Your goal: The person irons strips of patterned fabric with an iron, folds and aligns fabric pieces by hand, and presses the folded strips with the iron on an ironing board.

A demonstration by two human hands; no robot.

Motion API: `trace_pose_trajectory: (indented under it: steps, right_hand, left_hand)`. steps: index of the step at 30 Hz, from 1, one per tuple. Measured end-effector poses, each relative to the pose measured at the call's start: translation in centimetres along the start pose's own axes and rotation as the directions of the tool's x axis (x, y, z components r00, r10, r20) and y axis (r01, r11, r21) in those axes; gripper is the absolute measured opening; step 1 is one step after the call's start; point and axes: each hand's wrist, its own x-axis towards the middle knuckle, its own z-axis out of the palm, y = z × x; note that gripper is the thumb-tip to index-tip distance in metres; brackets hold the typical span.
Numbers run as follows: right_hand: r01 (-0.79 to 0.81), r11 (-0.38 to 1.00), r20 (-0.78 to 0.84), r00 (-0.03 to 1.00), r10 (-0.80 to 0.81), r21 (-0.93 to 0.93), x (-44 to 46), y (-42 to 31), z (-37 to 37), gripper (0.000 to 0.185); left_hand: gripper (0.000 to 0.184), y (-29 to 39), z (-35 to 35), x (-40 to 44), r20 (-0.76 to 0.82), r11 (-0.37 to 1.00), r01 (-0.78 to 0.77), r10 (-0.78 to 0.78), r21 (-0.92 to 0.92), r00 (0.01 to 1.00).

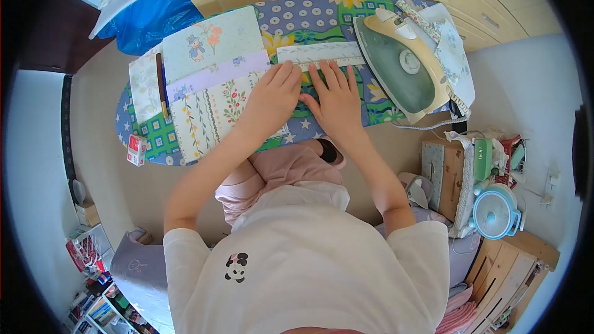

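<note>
as my head view looks down, my left hand (276, 89) lies with its fingers together and a little bent, and i cannot tell whether it grips anything, while my right hand (336, 96) is spread open, fingertips resting at the near edge of the leaf-printed strip (318, 51) just ahead of both hands. to the left of my left hand lies the floral sheet (204, 114), and to the right of my right hand the iron (399, 62) rests on the patterned board (297, 25).
</note>
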Motion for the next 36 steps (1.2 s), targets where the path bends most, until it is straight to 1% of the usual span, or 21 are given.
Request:
trace_pose_trajectory:
  steps: [2, 3, 5, 6, 8, 11, 15, 17, 18, 20, 22, 24, 25, 27, 28, 29, 30, 31, 33, 34, 36]
  right_hand:
    - [0.003, 1.0, -0.018, 1.0, -0.003, -0.019, -0.2, -0.1, 0.0, 0.055]
    - [0.004, 1.0, -0.035, 0.999, -0.005, -0.019, 0.3, -0.1, 0.3, 0.055]
    - [0.015, 0.999, -0.04, 0.999, -0.017, -0.045, 0.1, -0.2, 0.2, 0.054]
    - [0.012, 0.998, -0.033, 0.999, -0.013, -0.056, 0.0, -0.1, 0.0, 0.054]
    - [0.023, 0.999, -0.031, 0.999, -0.025, -0.045, 0.1, 0.0, -0.1, 0.054]
    - [0.015, 1.0, -0.041, 0.999, -0.016, -0.028, -0.1, -0.1, 0.0, 0.053]
    - [0.012, 1.0, -0.045, 0.999, -0.013, -0.012, -0.2, -0.2, -0.2, 0.052]
    - [0.006, 0.999, -0.031, 1.0, -0.005, 0.036, -0.3, 0.0, -0.6, 0.05]
    - [0.004, 0.999, -0.033, 0.999, -0.003, 0.032, -0.2, 0.4, -1.4, 0.05]
    - [0.03, 0.996, -0.085, 0.996, -0.022, 0.088, 0.3, 1.7, -5.1, 0.044]
    - [-0.039, 0.999, -0.2, 0.979, 0.037, -0.003, 1.3, 3.9, -8.6, 0.039]
    - [-0.054, 0.987, -0.32, 0.947, 0.002, -0.153, 3.0, 6.5, -11.0, 0.039]
    - [-0.058, 0.985, -0.319, 0.948, 0.005, -0.16, 3.7, 7.3, -11.5, 0.039]
    - [-0.131, 0.952, -0.221, 0.973, 0.069, -0.277, 4.9, 8.8, -11.9, 0.041]
    - [-0.135, 0.95, -0.222, 0.972, 0.073, -0.28, 5.2, 9.2, -11.8, 0.041]
    - [-0.213, 0.947, -0.087, 0.976, 0.198, -0.24, 5.7, 9.6, -11.5, 0.043]
    - [-0.293, 0.933, 0.054, 0.949, 0.31, -0.208, 6.0, 9.8, -11.3, 0.045]
    - [-0.293, 0.933, 0.053, 0.949, 0.31, -0.207, 6.0, 10.1, -11.1, 0.045]
    - [-0.244, 0.933, 0.002, 0.967, 0.254, -0.264, 5.8, 10.8, -10.6, 0.048]
    - [-0.245, 0.934, 0.01, 0.967, 0.256, -0.26, 5.8, 11.0, -10.5, 0.048]
    - [-0.199, 0.954, -0.01, 0.979, 0.202, -0.222, 5.8, 11.5, -10.4, 0.049]
  left_hand:
    - [0.049, 0.6, 0.1, -0.1, 0.055, 0.994, 0.064, -0.059, -0.093, 0.997]
    - [0.049, 0.4, 0.2, 0.3, 0.047, 0.995, 0.055, -0.052, -0.081, 0.998]
    - [0.046, 0.9, 0.1, 0.5, -0.003, 0.996, 0.088, -0.088, -0.035, 0.996]
    - [0.046, 1.3, 0.2, 0.6, -0.007, 0.995, 0.087, -0.088, -0.047, 0.996]
    - [0.047, 1.7, 0.4, 0.9, 0.029, 0.99, 0.137, -0.136, -0.035, 0.99]
    - [0.049, 2.1, 0.8, 1.1, 0.044, 0.983, 0.183, -0.181, -0.031, 0.982]
    - [0.049, 2.5, 1.6, 1.1, 0.045, 0.981, 0.193, -0.195, 0.034, 0.98]
    - [0.05, 2.6, 1.9, 1.1, -0.045, 0.98, 0.195, -0.194, 0.034, 0.98]
    - [0.05, 2.6, 1.7, 1.2, -0.049, 0.981, 0.192, -0.19, 0.032, 0.981]
    - [0.054, 2.8, 1.2, 1.3, 0.04, 0.98, 0.181, -0.184, 0.085, 0.982]
    - [0.055, 2.8, 1.2, 1.2, 0.043, 0.979, 0.185, -0.189, 0.081, 0.981]
    - [0.057, 2.8, 1.2, 1.2, 0.04, 0.98, 0.182, -0.185, 0.077, 0.982]
    - [0.057, 2.8, 1.2, 1.3, 0.035, 0.98, 0.182, -0.185, 0.078, 0.982]
    - [0.057, 2.9, 1.2, 1.5, 0.026, 0.982, 0.175, -0.178, 0.076, 0.984]
    - [0.057, 2.9, 1.2, 1.5, 0.038, 0.98, 0.18, -0.184, 0.083, 0.982]
    - [0.056, 2.8, 1.2, 1.6, 0.049, 0.978, 0.187, -0.192, 0.093, 0.98]
    - [0.056, 2.8, 1.2, 1.7, 0.048, 0.978, 0.186, -0.191, 0.094, 0.98]
    - [0.056, 2.8, 1.3, 1.7, 0.059, 0.978, 0.186, -0.192, 0.094, 0.98]
    - [0.056, 2.8, 1.3, 1.8, 0.077, 0.977, 0.19, -0.198, 0.094, 0.977]
    - [0.056, 2.8, 1.1, 1.8, 0.069, 0.977, 0.189, -0.196, 0.096, 0.978]
    - [0.056, 2.8, 1.1, 1.8, 0.058, 0.978, 0.184, -0.19, 0.099, 0.98]
